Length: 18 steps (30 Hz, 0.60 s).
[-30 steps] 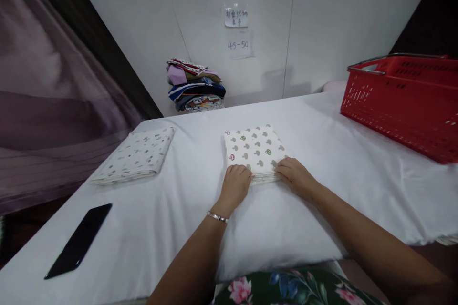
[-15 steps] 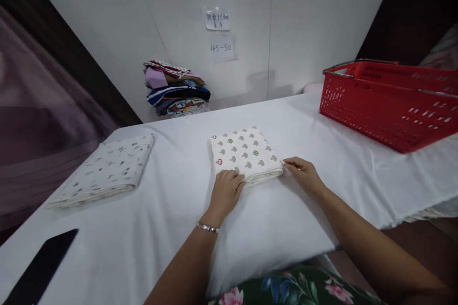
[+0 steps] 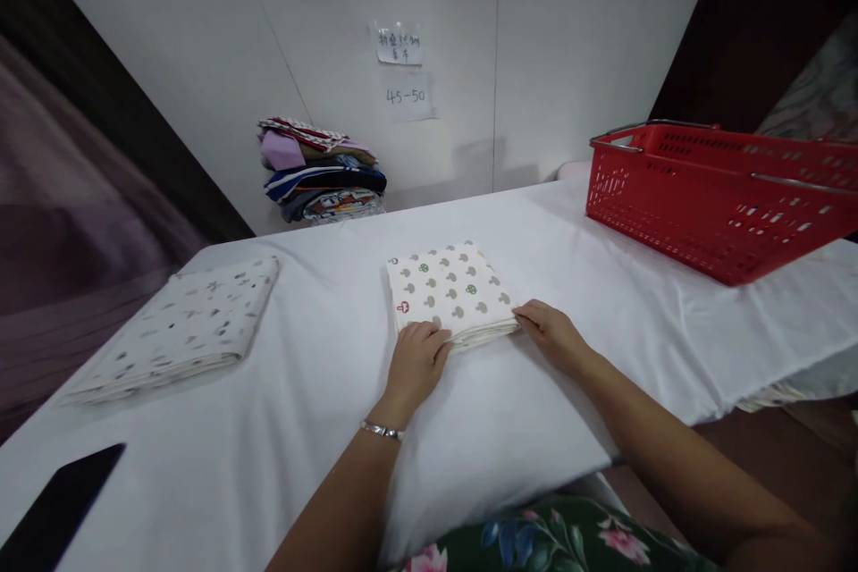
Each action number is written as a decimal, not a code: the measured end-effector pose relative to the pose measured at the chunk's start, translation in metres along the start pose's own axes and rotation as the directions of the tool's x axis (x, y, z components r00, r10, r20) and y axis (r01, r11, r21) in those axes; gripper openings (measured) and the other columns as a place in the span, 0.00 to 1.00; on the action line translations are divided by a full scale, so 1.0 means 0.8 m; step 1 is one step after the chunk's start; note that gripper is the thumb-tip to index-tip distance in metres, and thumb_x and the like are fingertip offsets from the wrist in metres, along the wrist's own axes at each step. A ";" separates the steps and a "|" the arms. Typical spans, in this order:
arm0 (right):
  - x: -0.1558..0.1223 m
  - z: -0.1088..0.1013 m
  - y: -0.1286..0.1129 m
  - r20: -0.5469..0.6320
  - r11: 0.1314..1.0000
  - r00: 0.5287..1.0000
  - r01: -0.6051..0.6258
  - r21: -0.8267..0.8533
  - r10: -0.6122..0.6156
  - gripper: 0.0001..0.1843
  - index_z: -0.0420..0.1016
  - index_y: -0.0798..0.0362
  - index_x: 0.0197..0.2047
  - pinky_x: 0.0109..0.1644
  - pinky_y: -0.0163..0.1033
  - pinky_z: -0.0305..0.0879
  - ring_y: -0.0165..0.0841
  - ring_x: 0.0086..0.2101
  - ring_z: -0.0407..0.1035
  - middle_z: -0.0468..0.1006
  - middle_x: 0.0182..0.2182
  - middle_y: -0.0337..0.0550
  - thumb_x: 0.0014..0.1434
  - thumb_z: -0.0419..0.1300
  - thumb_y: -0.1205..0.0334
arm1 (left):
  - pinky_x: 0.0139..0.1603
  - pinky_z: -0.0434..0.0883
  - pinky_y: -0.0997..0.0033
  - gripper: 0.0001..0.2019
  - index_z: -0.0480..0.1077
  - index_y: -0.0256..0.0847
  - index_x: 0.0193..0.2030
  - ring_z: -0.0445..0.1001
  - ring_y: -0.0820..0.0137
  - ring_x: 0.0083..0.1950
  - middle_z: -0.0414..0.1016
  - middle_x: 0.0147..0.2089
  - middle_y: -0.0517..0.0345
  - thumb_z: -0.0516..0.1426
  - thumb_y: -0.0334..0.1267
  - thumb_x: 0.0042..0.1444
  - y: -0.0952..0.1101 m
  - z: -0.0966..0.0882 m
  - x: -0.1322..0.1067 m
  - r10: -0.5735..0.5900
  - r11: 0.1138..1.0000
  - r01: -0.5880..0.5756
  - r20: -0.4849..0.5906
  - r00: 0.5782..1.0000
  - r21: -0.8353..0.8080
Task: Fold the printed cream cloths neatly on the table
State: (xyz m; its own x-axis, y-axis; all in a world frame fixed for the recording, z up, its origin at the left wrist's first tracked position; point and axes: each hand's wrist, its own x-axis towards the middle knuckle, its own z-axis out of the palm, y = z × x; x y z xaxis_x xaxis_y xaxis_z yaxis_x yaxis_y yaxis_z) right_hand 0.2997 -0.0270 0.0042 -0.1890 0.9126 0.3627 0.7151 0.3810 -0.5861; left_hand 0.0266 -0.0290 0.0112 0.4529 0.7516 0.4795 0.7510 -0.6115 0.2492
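Observation:
A folded cream cloth (image 3: 450,286) printed with grey, green and red mushrooms lies on the white-covered table in front of me. My left hand (image 3: 420,357) grips its near edge by the left corner, fingers over the top and thumb along the front. At the near right corner, my right hand (image 3: 542,328) pinches the cloth's layered edge between thumb and fingers. Off to the left lies a second folded cloth (image 3: 194,317), white with small dark prints, apart from both hands.
A red plastic basket (image 3: 697,206) with metal handles stands at the right. Against the wall is a stack of folded fabrics (image 3: 325,170). A dark flat object (image 3: 60,505) lies at the table's near left. Handwritten paper signs (image 3: 406,96) hang on the wall.
My right hand has closed in on the near right corner and its fingertips now pinch it. My left hand stays at the cloth's edge. The view has shifted slightly.

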 end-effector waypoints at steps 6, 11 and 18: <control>-0.008 -0.015 -0.011 -0.042 0.961 0.994 0.087 -0.261 -0.101 0.14 0.71 0.51 0.44 0.39 0.38 0.64 0.35 0.38 0.68 0.74 0.38 0.46 0.62 0.45 0.67 | 0.43 0.64 0.64 0.07 0.70 0.43 0.42 0.66 0.67 0.41 0.69 0.38 0.56 0.53 0.35 0.59 -0.001 0.000 0.000 0.005 1.000 -0.005 0.005 1.000 -0.003; -0.025 -0.016 -0.012 0.044 0.983 0.998 0.059 -0.173 -0.052 0.14 0.70 0.50 0.44 0.40 0.39 0.64 0.34 0.38 0.68 0.74 0.38 0.44 0.63 0.44 0.67 | 0.44 0.64 0.64 0.07 0.70 0.43 0.42 0.66 0.67 0.41 0.69 0.38 0.56 0.53 0.36 0.58 0.002 -0.002 0.000 0.011 1.000 -0.011 0.007 1.000 0.012; -0.022 -0.008 -0.013 0.015 1.000 1.000 0.005 -0.020 -0.005 0.13 0.69 0.47 0.43 0.40 0.40 0.64 0.34 0.38 0.68 0.73 0.38 0.42 0.63 0.45 0.63 | 0.48 0.62 0.58 0.10 0.68 0.43 0.47 0.65 0.63 0.46 0.70 0.44 0.53 0.53 0.40 0.59 0.038 0.002 0.021 0.063 0.997 -0.065 0.040 0.997 0.051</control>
State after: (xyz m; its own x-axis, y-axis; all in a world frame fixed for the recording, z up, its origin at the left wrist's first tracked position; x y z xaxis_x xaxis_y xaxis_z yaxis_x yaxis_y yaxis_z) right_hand 0.2995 -0.0478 0.0085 -0.2026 0.9127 0.3548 0.7273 0.3829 -0.5696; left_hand 0.0578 -0.0344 0.0253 0.5178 0.7211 0.4604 0.7435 -0.6455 0.1748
